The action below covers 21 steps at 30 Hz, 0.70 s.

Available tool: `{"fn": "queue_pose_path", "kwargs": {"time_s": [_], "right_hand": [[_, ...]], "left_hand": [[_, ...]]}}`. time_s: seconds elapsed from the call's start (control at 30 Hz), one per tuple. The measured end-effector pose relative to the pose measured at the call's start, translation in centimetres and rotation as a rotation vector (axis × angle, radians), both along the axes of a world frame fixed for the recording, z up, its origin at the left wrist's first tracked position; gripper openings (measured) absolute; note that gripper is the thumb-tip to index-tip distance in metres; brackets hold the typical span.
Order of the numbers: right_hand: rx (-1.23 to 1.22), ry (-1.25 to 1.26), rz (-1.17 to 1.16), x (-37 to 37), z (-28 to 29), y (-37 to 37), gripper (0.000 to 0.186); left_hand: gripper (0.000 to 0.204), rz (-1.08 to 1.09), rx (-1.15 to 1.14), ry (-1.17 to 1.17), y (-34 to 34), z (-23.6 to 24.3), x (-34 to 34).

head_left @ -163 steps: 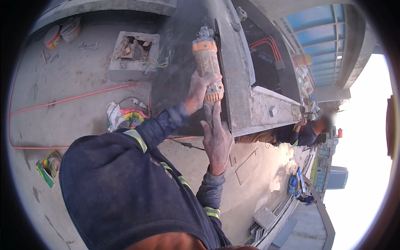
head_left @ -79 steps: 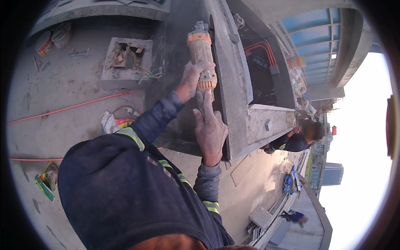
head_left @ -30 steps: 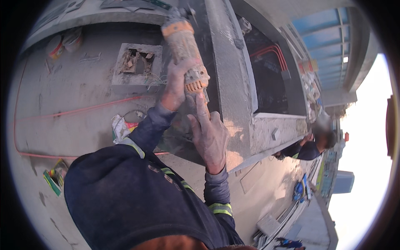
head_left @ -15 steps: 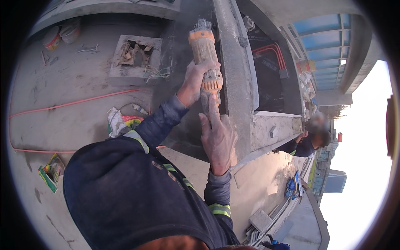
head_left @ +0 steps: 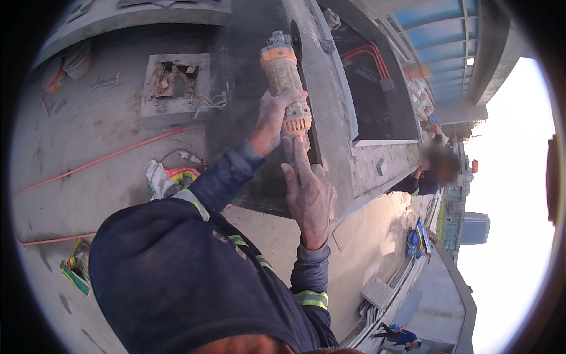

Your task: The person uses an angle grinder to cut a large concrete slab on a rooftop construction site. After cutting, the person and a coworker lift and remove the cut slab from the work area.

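A dusty orange-and-grey angle grinder (head_left: 283,76) lies lengthwise along the grey edge slab (head_left: 324,106), its dark disc (head_left: 296,41) at the slab's side. My left hand (head_left: 271,118) is wrapped round the grinder's body, thumb across it. My right hand (head_left: 309,197) holds the dust-covered rear end of the grinder, forefinger stretched along it and the other fingers bent; what lies under them is partly hidden.
A co-worker (head_left: 430,177) crouches past the slab's far end; another person (head_left: 401,336) is lower right. Orange hose (head_left: 88,159), a bag (head_left: 159,177), buckets (head_left: 82,59) and a broken concrete box (head_left: 147,100) lie left. Orange conduits (head_left: 371,50) run inside the framed opening.
The grinder was tilted up and leftward a second ago; it is now back along the slab's edge, both hands still on it. The co-worker's head and arms have shifted.
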State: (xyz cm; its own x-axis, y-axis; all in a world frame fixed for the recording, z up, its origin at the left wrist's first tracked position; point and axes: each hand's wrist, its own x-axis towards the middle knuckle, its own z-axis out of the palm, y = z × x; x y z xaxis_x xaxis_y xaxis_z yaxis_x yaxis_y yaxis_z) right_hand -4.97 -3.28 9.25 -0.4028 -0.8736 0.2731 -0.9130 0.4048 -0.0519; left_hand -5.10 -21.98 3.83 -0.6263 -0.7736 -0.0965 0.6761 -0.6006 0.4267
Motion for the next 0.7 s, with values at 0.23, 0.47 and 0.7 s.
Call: {"fn": "queue_pose_path", "kwargs": {"time_s": [0.23, 0.47, 0.7], "right_hand": [[0.022, -0.089, -0.035, 0.5, 0.6, 0.4, 0.065], [0.085, -0.086, -0.090, 0.3, 0.8, -1.2, 0.062], [0.084, -0.146, -0.114, 0.8, 0.8, 0.2, 0.065]], "left_hand": [[0.024, -0.030, 0.005, -0.005, 0.4, -0.4, 0.2], [0.023, -0.039, 0.026, 0.007, -0.9, -1.2, -0.7], [0.023, -0.006, -0.002, 0.048, 0.4, -1.6, -0.4]]}}
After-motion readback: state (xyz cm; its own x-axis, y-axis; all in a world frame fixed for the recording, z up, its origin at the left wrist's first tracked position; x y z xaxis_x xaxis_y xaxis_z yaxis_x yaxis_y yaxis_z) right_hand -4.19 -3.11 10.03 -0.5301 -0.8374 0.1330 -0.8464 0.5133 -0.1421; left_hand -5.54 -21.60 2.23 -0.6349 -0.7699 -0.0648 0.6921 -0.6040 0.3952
